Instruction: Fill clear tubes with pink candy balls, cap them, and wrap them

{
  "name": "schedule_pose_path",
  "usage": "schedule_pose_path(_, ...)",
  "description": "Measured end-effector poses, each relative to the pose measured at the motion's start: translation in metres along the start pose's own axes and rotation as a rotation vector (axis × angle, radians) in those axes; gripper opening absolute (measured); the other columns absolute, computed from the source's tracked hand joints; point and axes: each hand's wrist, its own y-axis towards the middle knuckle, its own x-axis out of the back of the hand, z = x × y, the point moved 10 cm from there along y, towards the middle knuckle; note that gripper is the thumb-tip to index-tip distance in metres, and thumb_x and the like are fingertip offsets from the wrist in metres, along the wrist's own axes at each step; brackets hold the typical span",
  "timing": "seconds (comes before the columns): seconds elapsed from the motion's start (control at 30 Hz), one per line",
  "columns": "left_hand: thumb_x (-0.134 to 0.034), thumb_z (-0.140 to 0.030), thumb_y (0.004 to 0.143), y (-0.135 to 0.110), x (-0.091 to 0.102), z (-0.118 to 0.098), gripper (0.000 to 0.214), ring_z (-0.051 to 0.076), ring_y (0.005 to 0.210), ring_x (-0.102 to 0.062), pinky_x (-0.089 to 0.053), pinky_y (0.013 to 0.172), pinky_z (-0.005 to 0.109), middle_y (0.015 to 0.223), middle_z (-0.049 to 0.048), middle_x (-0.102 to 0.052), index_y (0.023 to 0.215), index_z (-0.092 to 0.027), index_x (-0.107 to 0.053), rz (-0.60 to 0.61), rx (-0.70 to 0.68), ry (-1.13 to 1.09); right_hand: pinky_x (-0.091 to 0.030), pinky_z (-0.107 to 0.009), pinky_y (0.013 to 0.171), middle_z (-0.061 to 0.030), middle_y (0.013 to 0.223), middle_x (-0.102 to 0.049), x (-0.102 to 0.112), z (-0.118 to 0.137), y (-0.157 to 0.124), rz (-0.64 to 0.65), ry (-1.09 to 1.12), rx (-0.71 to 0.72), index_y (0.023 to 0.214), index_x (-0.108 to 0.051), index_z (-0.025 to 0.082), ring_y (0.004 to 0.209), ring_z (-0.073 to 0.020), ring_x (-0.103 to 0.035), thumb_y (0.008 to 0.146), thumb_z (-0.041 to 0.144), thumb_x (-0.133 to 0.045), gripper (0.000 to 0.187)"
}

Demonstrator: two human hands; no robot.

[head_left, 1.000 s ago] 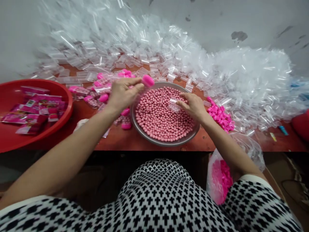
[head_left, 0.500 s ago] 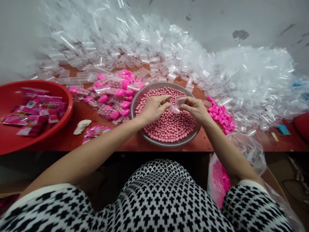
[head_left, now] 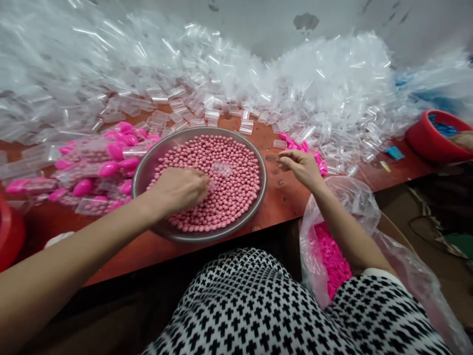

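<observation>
While your left hand (head_left: 181, 190) dips into the left part of the metal bowl (head_left: 199, 237), its fingers curl in close to the pink beads (head_left: 214, 212); you cannot tell from this view whether they grip anything. Just beyond those fingers, a clear plastic tube (head_left: 221, 169) lies on the beads. Your right hand (head_left: 303, 167) hangs above the red table (head_left: 283, 204), outside the bowl, its fingers bent toward the thumb; whether anything sits between them, you cannot tell. Bright pink caps (head_left: 293, 143) lie just beyond that hand, and a plastic bag (head_left: 308, 254) of pink pieces (head_left: 330, 256) hangs below it. Left of your left hand, pink-capped tubes (head_left: 83, 157) are heaped. Well right of your right hand, another person's hand (head_left: 463, 140) meets a red tub (head_left: 421, 137) of blue pieces (head_left: 445, 129).
</observation>
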Motion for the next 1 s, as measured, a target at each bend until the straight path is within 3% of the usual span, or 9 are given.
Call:
schedule_pose_path(0.13, -0.042, -0.010, 0.087, 0.018, -0.043, -0.033, 0.028, 0.022, 0.071, -0.064, -0.044, 0.065, 0.031, 0.081, 0.0140, -0.070, 0.077, -0.010, -0.068, 0.292, -0.123, 0.197, -0.053, -0.035, 0.078, -0.0064, 0.082, -0.075, 0.054, -0.036, 0.028, -0.111, -0.519, -0.039, 0.094, -0.074, 0.016, 0.076, -0.0201, -0.069, 0.084, 0.028, -0.059, 0.022)
schedule_pose_path(0.27, -0.046, -0.013, 0.085, 0.042, -0.053, -0.047, 0.023, 0.017, 0.063, -0.058, -0.043, 0.064, 0.029, 0.075, 0.0095, -0.067, 0.072, -0.012, -0.065, 0.198, -0.125, 0.048, -0.048, -0.037, 0.090, -0.0108, 0.104, -0.076, 0.050, -0.049, 0.052, -0.027, -0.902, -0.051, 0.105, -0.075, 0.015, 0.098, -0.0257, -0.069, 0.087, 0.023, -0.055, 0.027)
schedule_pose_path(0.37, -0.052, -0.023, 0.084, 0.046, -0.040, -0.040, 0.026, 0.013, 0.060, -0.055, -0.046, 0.067, 0.028, 0.063, 0.0033, -0.060, 0.061, -0.014, -0.060, 0.050, -0.081, -0.310, -0.047, -0.036, 0.092, -0.0119, 0.115, -0.073, 0.037, -0.051, 0.067, 0.044, -1.012, -0.030, 0.113, -0.073, 0.016, 0.108, -0.0270, -0.066, 0.091, 0.023, -0.051, 0.032)
schedule_pose_path(0.43, -0.058, -0.033, 0.083, 0.041, -0.030, -0.024, 0.026, 0.014, 0.064, -0.059, -0.050, 0.071, 0.029, 0.065, 0.0022, -0.063, 0.065, -0.015, -0.064, -0.029, 0.046, -0.649, -0.046, -0.036, 0.091, -0.0134, 0.116, -0.072, 0.037, -0.052, 0.080, 0.036, -1.062, -0.034, 0.114, -0.072, 0.016, 0.109, -0.0279, -0.065, 0.092, 0.023, -0.049, 0.033)
schedule_pose_path(0.57, -0.072, -0.037, 0.073, 0.022, -0.037, -0.006, 0.027, 0.021, 0.084, -0.070, -0.058, 0.081, 0.037, 0.095, 0.0071, -0.074, 0.091, -0.016, -0.073, -0.050, 0.358, -1.344, -0.046, -0.037, 0.089, -0.0187, 0.117, -0.071, 0.046, -0.065, 0.113, -0.002, -1.149, -0.160, 0.115, -0.071, 0.014, 0.109, -0.0298, -0.064, 0.094, 0.024, -0.045, 0.035)
schedule_pose_path(0.67, -0.076, -0.035, 0.071, 0.010, -0.044, -0.010, 0.032, 0.021, 0.085, -0.072, -0.061, 0.079, 0.038, 0.105, 0.0104, -0.074, 0.096, -0.016, -0.072, -0.047, 0.455, -1.610, -0.046, -0.038, 0.089, -0.0231, 0.118, -0.069, 0.042, -0.078, 0.134, 0.000, -1.175, -0.251, 0.118, -0.070, 0.010, 0.110, -0.0308, -0.063, 0.094, 0.028, -0.047, 0.037)
schedule_pose_path(0.77, -0.078, -0.033, 0.070, 0.003, -0.043, -0.007, 0.030, 0.020, 0.081, -0.072, -0.062, 0.074, 0.035, 0.102, 0.0088, -0.074, 0.094, -0.017, -0.069, -0.094, 0.461, -1.665, -0.046, -0.038, 0.090, -0.0256, 0.118, -0.068, 0.030, -0.084, 0.148, 0.003, -1.185, -0.266, 0.119, -0.069, 0.007, 0.112, -0.0322, -0.063, 0.090, 0.029, -0.055, 0.039)
schedule_pose_path(0.9, -0.080, -0.030, 0.069, -0.004, -0.034, 0.000, 0.026, 0.018, 0.079, -0.071, -0.062, 0.075, 0.035, 0.089, 0.0038, -0.073, 0.089, -0.019, -0.067, -0.162, 0.408, -1.523, -0.046, -0.039, 0.092, -0.0261, 0.118, -0.068, 0.023, -0.083, 0.153, 0.025, -1.194, -0.252, 0.115, -0.071, 0.005, 0.112, -0.0326, -0.063, 0.088, 0.023, -0.057, 0.035)
schedule_pose_path(1.0, -0.078, -0.030, 0.070, -0.007, -0.026, 0.003, 0.028, 0.022, 0.094, -0.070, -0.060, 0.086, 0.036, 0.101, 0.0065, -0.074, 0.095, -0.019, -0.071, -0.240, 0.359, -1.412, -0.048, -0.036, 0.084, -0.0222, 0.107, -0.072, 0.028, -0.073, 0.146, 0.012, -1.123, -0.231, 0.105, -0.073, 0.006, 0.100, -0.0301, -0.066, 0.080, 0.021, -0.064, 0.030)
